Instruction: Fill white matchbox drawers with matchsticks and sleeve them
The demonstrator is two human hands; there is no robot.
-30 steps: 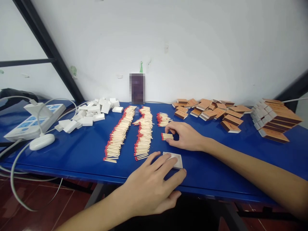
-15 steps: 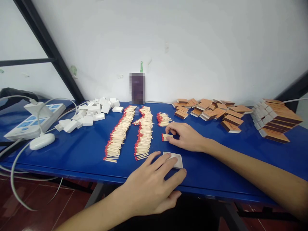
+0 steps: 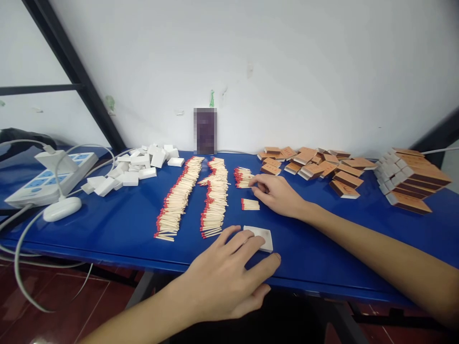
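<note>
My left hand (image 3: 233, 272) lies with its fingers spread, the fingertips over the left side of a white matchbox tray (image 3: 266, 239) near the table's front edge. Part of that tray is hidden under the fingers. Thumb and forefinger of my right hand (image 3: 278, 193) come together at the plain ends of matchsticks in a small red-tipped pile (image 3: 243, 177). Just below that hand, a short, neat row of matchsticks (image 3: 250, 204) lies flat on the blue table. Two long rows of matchsticks, one on the left (image 3: 179, 200) and one in the middle (image 3: 215, 200), stretch away from me.
White trays (image 3: 138, 165) are heaped at the back left, near a power strip (image 3: 50, 179) with cables. Brown matchbox sleeves (image 3: 315, 162) lie scattered at the back right. Beside them stands a stack of matchboxes (image 3: 412, 177). A blurred dark rectangle (image 3: 205, 131) leans on the wall.
My right hand has left the short row of matchsticks and moved away from me to the small pile. My left hand has stayed nearly still by the tray.
</note>
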